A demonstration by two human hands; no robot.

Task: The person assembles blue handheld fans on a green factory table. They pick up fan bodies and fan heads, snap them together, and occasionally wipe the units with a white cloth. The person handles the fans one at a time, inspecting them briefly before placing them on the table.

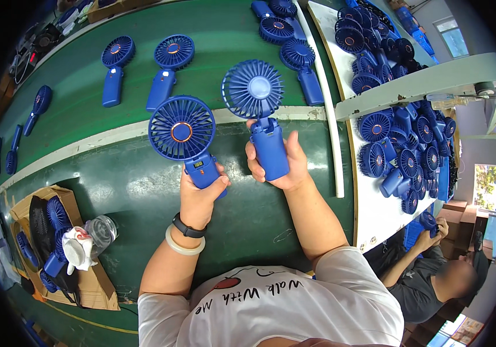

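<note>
A: What is held in the left hand [199, 194]?

B: A blue handheld fan [183, 139] is gripped by its handle, fingers closed round it, its grille faced toward the camera, above the green conveyor belt [144, 191].

A: And the right hand [282, 168]?

B: It is closed round the handle of a second blue fan [256, 110], whose head is tilted up and turned away. The 2 fans are held just beside each other.

A: What else is seen?

B: 2 more fans [144, 69] are laid on the belt, and a heap of fans [404, 156] is piled on the white table [375, 214] at the right.
</note>
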